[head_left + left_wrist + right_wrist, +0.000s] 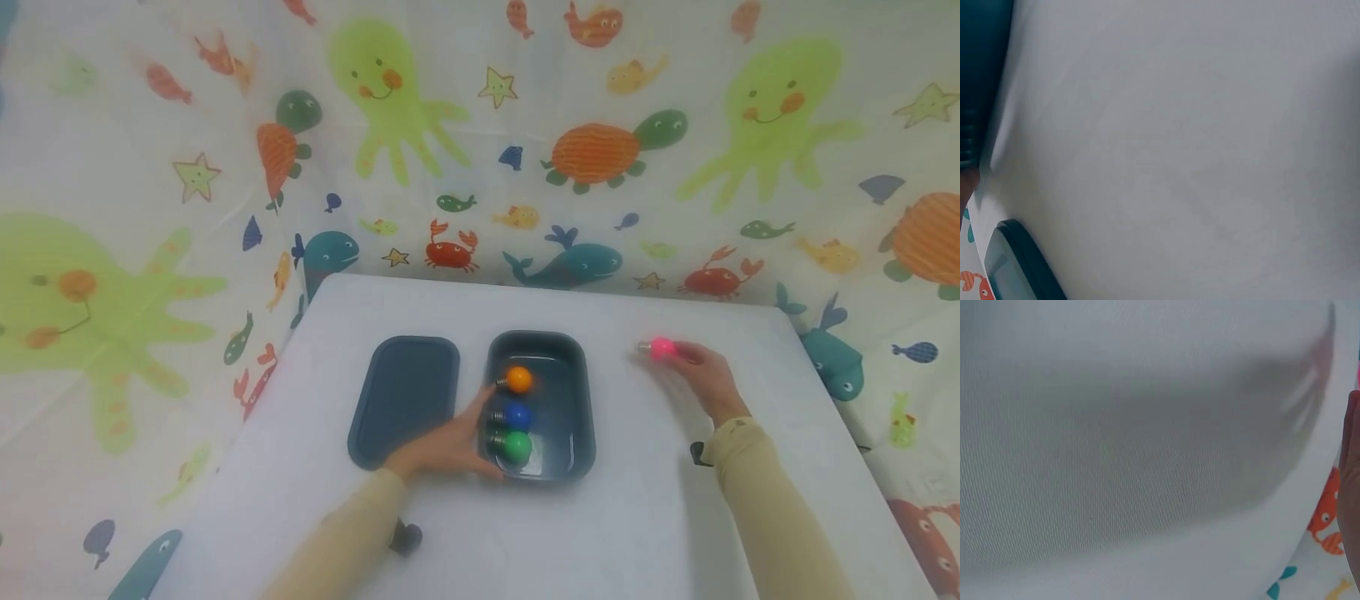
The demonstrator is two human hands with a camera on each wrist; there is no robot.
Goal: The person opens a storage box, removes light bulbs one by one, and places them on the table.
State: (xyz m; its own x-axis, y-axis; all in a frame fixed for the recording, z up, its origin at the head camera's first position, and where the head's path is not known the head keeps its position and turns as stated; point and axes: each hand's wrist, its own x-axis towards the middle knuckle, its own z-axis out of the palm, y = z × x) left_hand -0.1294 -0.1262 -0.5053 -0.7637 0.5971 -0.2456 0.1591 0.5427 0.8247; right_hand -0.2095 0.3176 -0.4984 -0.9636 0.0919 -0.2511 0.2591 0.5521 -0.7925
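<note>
One white tabletop (600, 546) carries a rounded, glossy tray (561, 404) and flat lid (407, 396), both probably stiff. Your left hand's (447, 443) fingers are spread against the tray's left side; your right hand (708, 379) pinches the pink bulb (662, 348), right of the tray, by its smooth globe. Grip gently: likely light, slippery, fragile.

Pink bulb (663, 348), orange bulb (519, 380), blue bulb (517, 415), green bulb (517, 447), slate-blue tray (555, 400) and lid (412, 392), white sea-creature-print backdrop (596, 154)

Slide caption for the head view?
Right hand holds a pink bulb; left hand touches a container with three more bulbs, lid alongside.
</note>
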